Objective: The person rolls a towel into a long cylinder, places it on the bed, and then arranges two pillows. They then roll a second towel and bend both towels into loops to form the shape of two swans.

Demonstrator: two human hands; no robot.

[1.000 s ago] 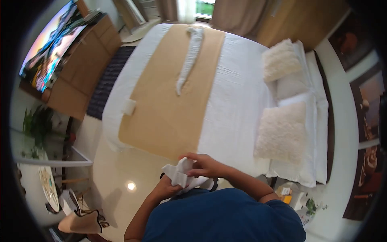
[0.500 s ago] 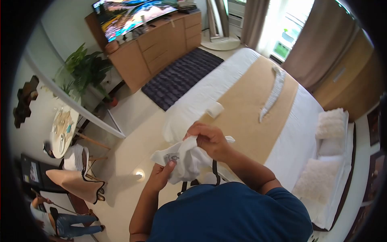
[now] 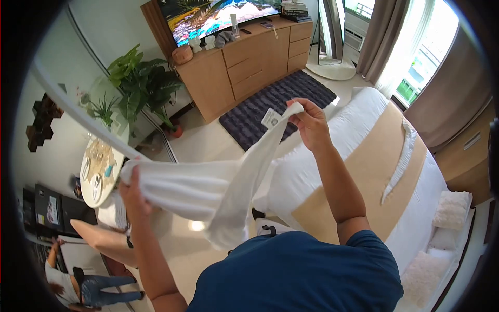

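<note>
A white towel with a small printed label hangs stretched between my two hands, sagging in a fold in the middle. My left hand holds one end at the left, its fingers partly smeared by motion. My right hand pinches a corner higher up, close to the label. On the bed's beige runner, to the right of my right forearm, lies a long narrow pale cloth.
A white bed with fluffy pillows stands at right. Ahead are a dark rug, a wooden dresser and a television. A plant, a round table and a chair stand left. Another person is at lower left.
My hands have moved apart, the left one leftward and the right one up and forward. The bunched towel has opened out between them. The view has shifted.
</note>
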